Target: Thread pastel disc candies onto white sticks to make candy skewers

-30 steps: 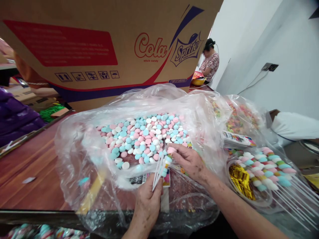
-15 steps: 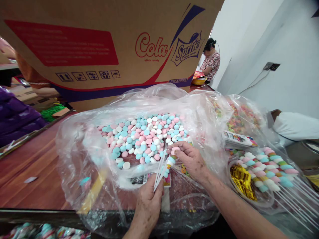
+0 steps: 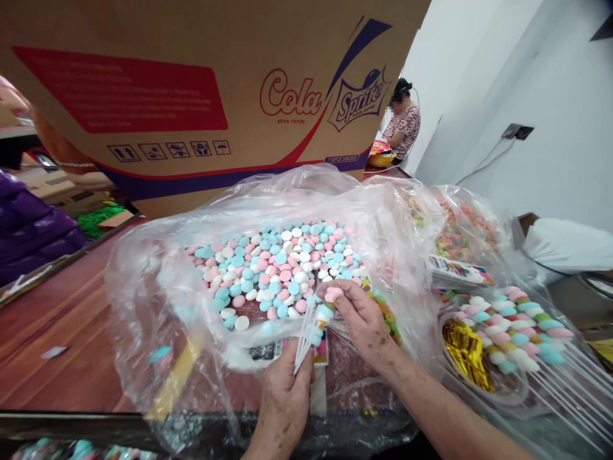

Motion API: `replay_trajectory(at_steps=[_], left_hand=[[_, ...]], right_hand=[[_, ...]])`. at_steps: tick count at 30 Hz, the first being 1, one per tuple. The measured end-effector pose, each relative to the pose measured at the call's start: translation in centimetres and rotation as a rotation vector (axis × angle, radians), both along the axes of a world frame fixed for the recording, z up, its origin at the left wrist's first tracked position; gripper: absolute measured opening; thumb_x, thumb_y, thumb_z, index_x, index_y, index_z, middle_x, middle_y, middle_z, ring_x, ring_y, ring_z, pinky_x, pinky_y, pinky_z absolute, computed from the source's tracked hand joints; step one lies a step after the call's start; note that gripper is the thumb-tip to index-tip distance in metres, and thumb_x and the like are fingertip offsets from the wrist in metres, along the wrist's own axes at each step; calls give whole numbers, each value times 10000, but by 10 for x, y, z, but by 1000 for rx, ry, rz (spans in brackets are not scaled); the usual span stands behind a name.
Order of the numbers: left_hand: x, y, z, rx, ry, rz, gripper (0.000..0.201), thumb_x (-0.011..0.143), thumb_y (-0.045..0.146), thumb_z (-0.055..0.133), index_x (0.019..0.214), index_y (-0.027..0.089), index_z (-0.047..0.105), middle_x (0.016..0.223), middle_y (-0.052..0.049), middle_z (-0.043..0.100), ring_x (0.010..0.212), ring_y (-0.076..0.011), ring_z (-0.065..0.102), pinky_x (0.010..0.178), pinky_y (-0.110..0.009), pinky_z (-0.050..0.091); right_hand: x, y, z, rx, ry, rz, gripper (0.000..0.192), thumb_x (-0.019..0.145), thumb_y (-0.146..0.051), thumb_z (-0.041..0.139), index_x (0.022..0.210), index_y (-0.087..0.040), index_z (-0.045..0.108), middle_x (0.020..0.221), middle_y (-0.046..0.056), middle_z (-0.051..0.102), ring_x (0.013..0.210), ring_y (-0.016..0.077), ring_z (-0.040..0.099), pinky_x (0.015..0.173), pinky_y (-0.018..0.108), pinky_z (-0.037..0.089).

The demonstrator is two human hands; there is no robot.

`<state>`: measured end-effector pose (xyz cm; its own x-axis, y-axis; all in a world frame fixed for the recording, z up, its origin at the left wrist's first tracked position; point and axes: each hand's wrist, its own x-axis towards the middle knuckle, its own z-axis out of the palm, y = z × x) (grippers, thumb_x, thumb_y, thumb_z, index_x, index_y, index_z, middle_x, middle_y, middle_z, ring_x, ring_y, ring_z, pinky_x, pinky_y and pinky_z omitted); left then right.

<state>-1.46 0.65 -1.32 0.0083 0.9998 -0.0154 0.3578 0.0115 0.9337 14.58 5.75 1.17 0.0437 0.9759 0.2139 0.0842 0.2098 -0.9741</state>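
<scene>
My left hand (image 3: 283, 396) grips a small bundle of white sticks (image 3: 305, 329) near their lower ends, pointing up and to the right. My right hand (image 3: 360, 316) pinches a pink candy (image 3: 332, 294) at the tip of one stick, above a blue and a white candy threaded on it. Both hands work at the mouth of a large clear plastic bag (image 3: 158, 300) that holds a heap of pink, blue and white round candies (image 3: 278, 268).
A big cardboard box (image 3: 201, 96) printed "Cola Sprite" stands behind the bag. At right lie finished candy skewers (image 3: 512, 329), a gold foil bowl (image 3: 462, 348) and another bag of mixed sweets (image 3: 454, 230). A person (image 3: 405, 121) sits far back. Brown tabletop (image 3: 62, 332) at left.
My right hand has shifted slightly down and pressed the pink candy onto the stick tip. The left hand keeps its hold on the sticks.
</scene>
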Motion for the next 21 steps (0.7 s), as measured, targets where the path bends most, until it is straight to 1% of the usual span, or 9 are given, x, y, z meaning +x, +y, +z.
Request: replay_trajectory(at_steps=[3,7,10,13,16,19,21], left_hand=[[-1,0,0,-27,1,-14,309,886,423,486,804,191,673,508,44,505,468,-159,469,479,-245,357],[-2,0,-2,-81,-2,1,356,884,490,478,756,200,641,511,38,516,456,-162,464,458,-248,339],[-2,0,-2,-89,-4,1,360,885,494,480,719,204,615,503,37,515,455,-160,462,458,-248,340],[-2,-1,-2,-83,-19,5,342,887,476,481,718,207,605,507,37,518,463,-162,471,464,-247,345],[-2,-1,0,-73,-9,-4,326,887,450,488,702,205,598,507,39,514,471,-160,474,477,-247,351],[0,-1,2,-60,-22,-3,319,888,438,502,704,201,611,502,46,493,475,-152,465,488,-241,352],[2,-2,4,-61,-48,1,318,889,442,509,713,201,617,491,54,473,463,-144,449,488,-238,350]], right_hand=[[-5,-2,0,25,-9,-18,240,956,-353,482,1089,-242,650,1113,39,699,1043,194,634,930,316,474],[-8,-3,0,74,-76,-33,264,968,-336,460,1149,-248,630,1158,46,693,1074,196,632,957,325,474],[-5,-2,-2,128,-114,-39,263,945,-310,500,1169,-260,629,1156,38,697,1083,202,631,971,332,471],[-1,0,-6,139,-82,-46,250,907,-271,555,1141,-262,641,1132,35,701,1050,204,640,951,332,482],[-1,3,-10,69,79,-72,181,875,-259,602,1047,-248,661,1057,36,709,988,194,645,890,324,501],[-5,5,-10,-57,360,-95,118,842,-274,654,953,-236,668,957,20,710,867,164,644,781,298,517],[-9,6,-6,-133,513,-94,129,801,-274,699,915,-225,667,923,13,706,811,151,641,730,286,517]])
